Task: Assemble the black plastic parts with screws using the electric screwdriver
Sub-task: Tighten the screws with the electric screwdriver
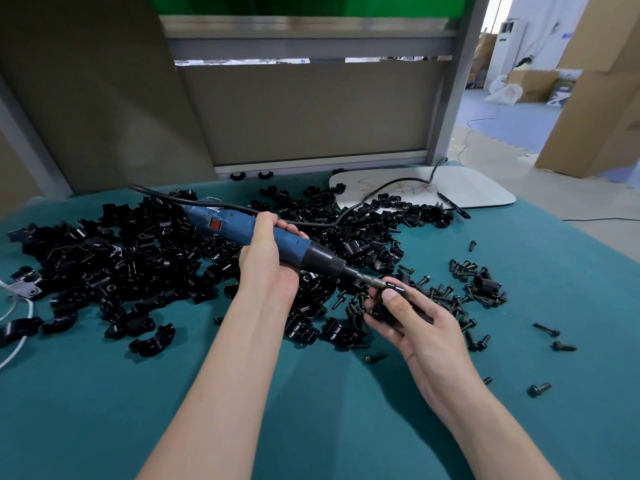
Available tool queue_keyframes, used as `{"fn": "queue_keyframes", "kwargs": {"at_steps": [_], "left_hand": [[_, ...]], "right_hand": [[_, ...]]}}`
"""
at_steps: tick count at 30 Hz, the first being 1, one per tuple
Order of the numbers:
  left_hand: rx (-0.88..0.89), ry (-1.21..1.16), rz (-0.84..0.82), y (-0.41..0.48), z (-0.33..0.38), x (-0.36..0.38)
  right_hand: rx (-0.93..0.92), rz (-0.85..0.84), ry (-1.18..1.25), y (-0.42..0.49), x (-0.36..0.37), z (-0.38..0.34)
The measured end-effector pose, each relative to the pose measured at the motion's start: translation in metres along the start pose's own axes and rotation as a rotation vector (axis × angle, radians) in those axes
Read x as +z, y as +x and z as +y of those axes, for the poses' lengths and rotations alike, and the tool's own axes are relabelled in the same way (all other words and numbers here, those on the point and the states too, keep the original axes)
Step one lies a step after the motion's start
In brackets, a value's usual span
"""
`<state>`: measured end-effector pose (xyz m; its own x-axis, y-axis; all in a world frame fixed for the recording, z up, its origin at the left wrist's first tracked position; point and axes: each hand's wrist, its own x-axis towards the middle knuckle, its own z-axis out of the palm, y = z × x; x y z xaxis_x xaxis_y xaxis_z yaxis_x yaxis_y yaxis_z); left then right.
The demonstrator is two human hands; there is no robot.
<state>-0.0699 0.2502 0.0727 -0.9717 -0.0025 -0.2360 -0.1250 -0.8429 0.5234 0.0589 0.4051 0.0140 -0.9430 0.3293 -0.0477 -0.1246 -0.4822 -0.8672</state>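
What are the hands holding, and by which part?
The left hand grips the electric screwdriver around its blue barrel; the right hand holds a black plastic part in its fingers.

text: nothing readable tbh | white board (479,190): just brownish scribbles | electric screwdriver (235,224): red patch, too blurry

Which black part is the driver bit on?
The black part pinched in the right hand, with the bit of the electric screwdriver on it. The left hand grips the screwdriver; the other parts lie loose on the teal cloth.
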Motion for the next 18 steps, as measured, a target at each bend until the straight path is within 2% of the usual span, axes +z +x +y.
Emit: {"fn": "queue_keyframes", "kwargs": {"at_steps": [7,18], "left_hand": [[-0.016,0.098,0.141,0.0059,-0.0009,-0.0085],[-0.004,0.043,0.14,0.0031,0.0012,-0.0003]], "right_hand": [[-0.113,-0.018,-0.283,-0.0069,0.0017,-0.0027],[-0.112,-0.014,-0.211,-0.007,0.0048,-0.0045]]}}
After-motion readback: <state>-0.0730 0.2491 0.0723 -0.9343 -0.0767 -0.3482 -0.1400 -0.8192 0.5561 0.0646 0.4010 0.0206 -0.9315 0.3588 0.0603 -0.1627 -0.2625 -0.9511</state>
